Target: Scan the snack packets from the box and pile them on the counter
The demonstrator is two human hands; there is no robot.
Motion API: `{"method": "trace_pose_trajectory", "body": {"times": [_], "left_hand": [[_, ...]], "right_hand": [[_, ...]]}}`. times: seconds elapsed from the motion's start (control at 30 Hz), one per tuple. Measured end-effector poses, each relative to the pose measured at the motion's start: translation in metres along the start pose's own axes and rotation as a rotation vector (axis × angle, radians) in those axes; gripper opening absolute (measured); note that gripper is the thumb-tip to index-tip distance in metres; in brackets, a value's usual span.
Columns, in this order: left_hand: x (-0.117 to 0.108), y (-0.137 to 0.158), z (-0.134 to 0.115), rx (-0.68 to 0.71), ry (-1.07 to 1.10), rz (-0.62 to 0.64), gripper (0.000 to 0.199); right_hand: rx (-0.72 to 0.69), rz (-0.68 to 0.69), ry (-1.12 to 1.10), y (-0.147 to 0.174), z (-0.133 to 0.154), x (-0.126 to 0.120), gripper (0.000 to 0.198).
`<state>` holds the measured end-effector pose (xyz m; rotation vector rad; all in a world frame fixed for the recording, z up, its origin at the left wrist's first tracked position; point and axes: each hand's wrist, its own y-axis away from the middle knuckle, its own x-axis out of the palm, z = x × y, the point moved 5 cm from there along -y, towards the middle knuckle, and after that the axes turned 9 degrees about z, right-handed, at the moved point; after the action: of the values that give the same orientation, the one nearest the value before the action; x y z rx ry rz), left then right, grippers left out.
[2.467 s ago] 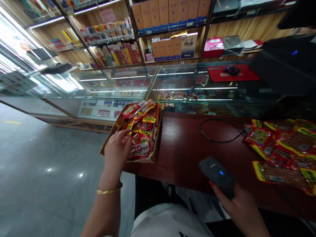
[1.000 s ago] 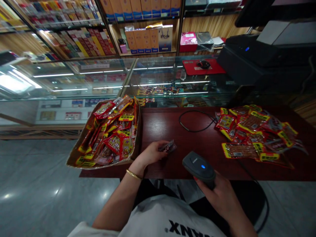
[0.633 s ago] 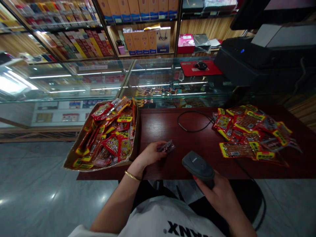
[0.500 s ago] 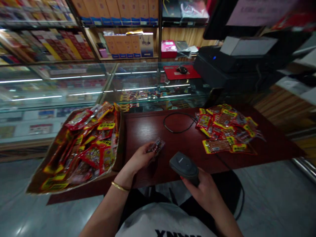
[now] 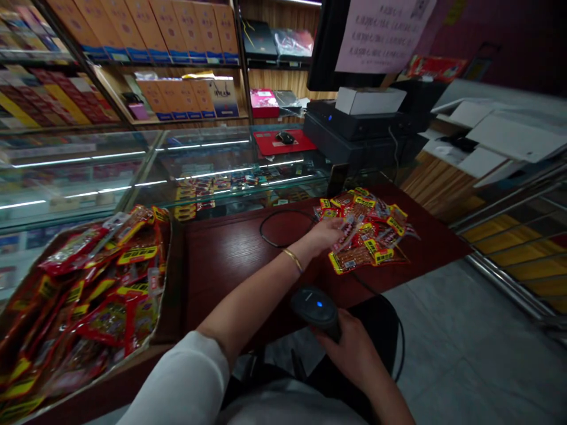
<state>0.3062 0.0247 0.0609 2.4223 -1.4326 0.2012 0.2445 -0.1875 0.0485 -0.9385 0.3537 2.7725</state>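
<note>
My left hand [image 5: 328,234] reaches across to the right, its fingers closed on a small clear snack packet [image 5: 348,234]. That packet is over the near left part of a pile of red and yellow snack packets [image 5: 365,251] on the table. Wrapped in my right hand [image 5: 349,348] is a dark barcode scanner [image 5: 315,307], held low by the table's front edge with a blue light showing on top. At the left stands an open cardboard box [image 5: 166,283] filled with similar snack packets [image 5: 106,313].
The dark red table [image 5: 221,254] carries a looped black cable [image 5: 266,236]. Behind it runs a glass display counter [image 5: 212,141] with a mouse [image 5: 284,137] on a red mat [image 5: 266,143]. A dark machine [image 5: 354,133] stands at the back right, near a metal rack [image 5: 509,277].
My left hand has carried the small packet rightward from mid-table to the pile. The scanner's blue light now shows. The view has turned to the right.
</note>
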Motion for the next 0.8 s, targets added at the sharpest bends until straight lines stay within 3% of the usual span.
{"method": "trace_pose_trajectory", "body": {"times": [0.1,0.17,0.27,0.4,0.53,0.6,0.7,0.8], "left_hand": [[0.006,-0.003,-0.006,0.084,-0.119,-0.047,0.051],[-0.005,0.027,-0.012,0.194,-0.211,-0.08,0.05],[-0.036,0.113,-0.026,0.348,-0.438,-0.212,0.043],[-0.088,0.253,-0.046,0.331,-0.675,-0.529,0.03],[-0.15,0.378,-0.054,0.082,-1.004,-0.986,0.032],[-0.177,0.423,-0.051,-0.125,-1.198,-1.121,0.036],[-0.207,0.457,-0.04,-0.408,-1.393,-1.185,0.044],[-0.222,0.46,-0.025,-0.626,-1.439,-1.175,0.051]], "right_hand": [[0.005,-0.03,0.019,-0.002,0.002,-0.003,0.023],[0.009,-0.029,0.035,-0.004,0.002,-0.003,0.024],[-0.015,0.014,0.042,-0.008,-0.001,0.002,0.026],[-0.039,0.031,0.084,-0.013,-0.009,0.011,0.033],[-0.107,0.073,0.13,-0.029,-0.005,0.027,0.039],[-0.147,0.102,0.131,-0.034,0.006,0.036,0.037],[-0.211,0.135,0.118,-0.036,0.024,0.046,0.033],[-0.237,0.163,0.112,-0.036,0.031,0.052,0.033]]}}
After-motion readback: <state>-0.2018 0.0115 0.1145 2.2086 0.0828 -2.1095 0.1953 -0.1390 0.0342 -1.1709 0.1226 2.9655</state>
